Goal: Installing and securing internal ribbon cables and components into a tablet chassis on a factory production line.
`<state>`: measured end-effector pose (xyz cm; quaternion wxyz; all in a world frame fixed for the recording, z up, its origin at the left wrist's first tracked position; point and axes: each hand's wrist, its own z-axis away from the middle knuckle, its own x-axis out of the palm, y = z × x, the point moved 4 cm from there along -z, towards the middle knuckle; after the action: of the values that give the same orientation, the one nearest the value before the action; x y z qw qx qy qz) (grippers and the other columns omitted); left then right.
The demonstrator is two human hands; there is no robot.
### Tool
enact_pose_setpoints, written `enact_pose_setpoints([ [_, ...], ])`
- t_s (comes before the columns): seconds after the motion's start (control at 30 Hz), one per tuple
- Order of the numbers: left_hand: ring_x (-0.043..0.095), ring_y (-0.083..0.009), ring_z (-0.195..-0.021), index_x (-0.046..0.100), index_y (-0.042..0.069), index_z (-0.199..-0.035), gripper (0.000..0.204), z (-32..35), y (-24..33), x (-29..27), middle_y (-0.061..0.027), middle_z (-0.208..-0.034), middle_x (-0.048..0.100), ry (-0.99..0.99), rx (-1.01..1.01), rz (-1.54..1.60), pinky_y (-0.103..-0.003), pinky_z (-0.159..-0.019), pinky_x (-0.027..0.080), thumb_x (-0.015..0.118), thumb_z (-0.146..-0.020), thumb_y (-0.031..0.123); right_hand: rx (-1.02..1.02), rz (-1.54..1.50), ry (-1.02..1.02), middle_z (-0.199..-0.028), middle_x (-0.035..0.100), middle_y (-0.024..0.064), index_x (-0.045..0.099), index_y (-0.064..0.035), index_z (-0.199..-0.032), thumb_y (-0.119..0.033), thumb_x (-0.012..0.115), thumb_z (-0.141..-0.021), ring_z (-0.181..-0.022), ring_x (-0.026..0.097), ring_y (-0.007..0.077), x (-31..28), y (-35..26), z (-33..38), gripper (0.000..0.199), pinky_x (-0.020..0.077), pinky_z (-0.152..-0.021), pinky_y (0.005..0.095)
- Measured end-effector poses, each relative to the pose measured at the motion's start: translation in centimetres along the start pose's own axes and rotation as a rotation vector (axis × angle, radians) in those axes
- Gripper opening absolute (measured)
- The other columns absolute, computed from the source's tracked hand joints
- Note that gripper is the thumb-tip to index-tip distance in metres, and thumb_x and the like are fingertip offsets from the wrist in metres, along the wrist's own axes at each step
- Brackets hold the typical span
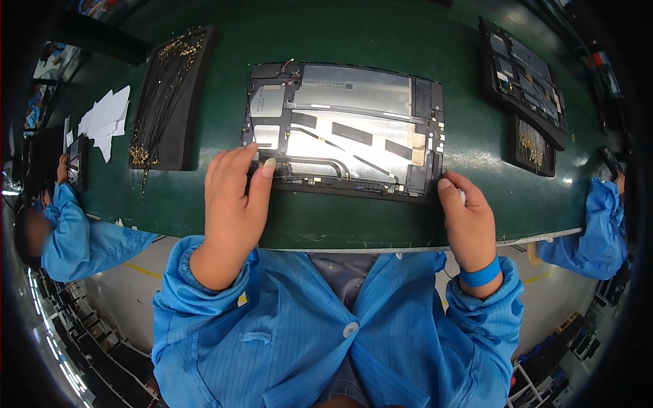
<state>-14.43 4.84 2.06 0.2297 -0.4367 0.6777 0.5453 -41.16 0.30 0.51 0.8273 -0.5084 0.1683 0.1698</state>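
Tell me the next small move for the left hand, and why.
Probably a light press on the near-left corner of the open device: the left hand is right at that corner, while the right hand, at the near-right corner, could steady it.

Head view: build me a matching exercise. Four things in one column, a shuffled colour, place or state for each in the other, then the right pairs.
Things
1. Left hand
2. Papers
3. Wristband
4. Table

Colour, place or state
A. Green, under the panel
B. At the panel's lower left corner
C. Blue and worn
D. White, left of the panel

Pairs: 1-B, 2-D, 3-C, 4-A
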Motion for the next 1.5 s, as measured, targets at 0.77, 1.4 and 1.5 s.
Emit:
enact_pose_setpoints([
  [0.77,0.046,-0.0141,-0.085,0.033,-0.006,-0.116,0.046,-3.1,-6.7,-1.8,-0.0115,-0.101,0.048,0.633,-0.644,0.654,-0.025,-0.077,0.037,0.042,-0.084,0.026,0.153,-0.802,-0.593,-0.065,0.055,0.0037,0.050,-0.0042,-0.088,-0.030,0.046,-0.081,-0.039,0.046,0.0082,3.5,-9.3,-2.6,0.027,0.0338,-0.030,0.0192],
  [1.4,0.049,-0.0282,-0.078,0.052,-0.001,-0.090,0.029,-6.0,-4.8,1.9,-0.0136,-0.082,0.053,0.132,-0.299,-0.189,-0.035,-0.072,0.035,0.059,-0.069,0.018,0.220,-0.902,-0.205,-0.079,0.049,0.0108,0.039,-0.0083,-0.105,-0.032,0.050,-0.079,-0.060,0.050,0.0182,14.4,-16.8,-21.7,0.036,0.0405,-0.039,0.0243],
  [1.5,0.047,-0.0276,-0.078,0.054,0.000,-0.087,0.030,-5.9,-4.7,1.9,-0.0122,-0.084,0.051,0.138,-0.254,-0.246,-0.035,-0.071,0.035,0.062,-0.067,0.020,0.425,-1.156,-0.082,-0.075,0.047,0.0092,0.040,-0.0083,-0.096,-0.032,0.050,-0.079,-0.061,0.050,0.0178,12.1,-14.9,-23.5,0.031,0.0403,-0.038,0.0205],
])
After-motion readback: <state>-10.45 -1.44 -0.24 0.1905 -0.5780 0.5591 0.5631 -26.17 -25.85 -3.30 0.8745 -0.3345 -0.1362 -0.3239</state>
